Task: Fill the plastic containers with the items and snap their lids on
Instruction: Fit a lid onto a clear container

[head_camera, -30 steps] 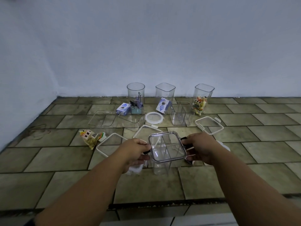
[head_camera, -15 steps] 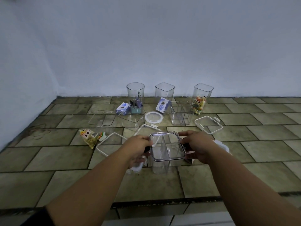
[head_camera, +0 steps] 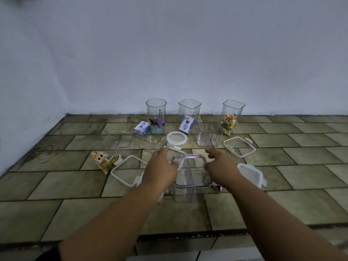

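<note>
A clear divided container [head_camera: 185, 193] stands on the tiled floor in front of me with a dark-rimmed clear lid [head_camera: 190, 171] on top. My left hand [head_camera: 162, 166] lies against the lid's left edge, fingers stretched forward and apart. My right hand [head_camera: 220, 166] sits at the lid's right edge, fingers also spread and pointing forward. Neither hand grips anything. Loose items lie further off: a snack packet [head_camera: 103, 161] at the left and a small blue box [head_camera: 142, 128] near the back.
Along the wall stand a round jar with binder clips [head_camera: 156, 113], a square jar with a blue box [head_camera: 189, 113] and a square jar of colourful pieces [head_camera: 232, 117]. White-rimmed lids [head_camera: 128, 173] [head_camera: 239, 146] [head_camera: 251, 174], a round lid [head_camera: 177, 138], an empty container [head_camera: 207, 134] and shallow trays [head_camera: 117, 141] lie around.
Both hands have let go of the lid's side latches and stretched their fingers forward. The lidded container stays in place between them.
</note>
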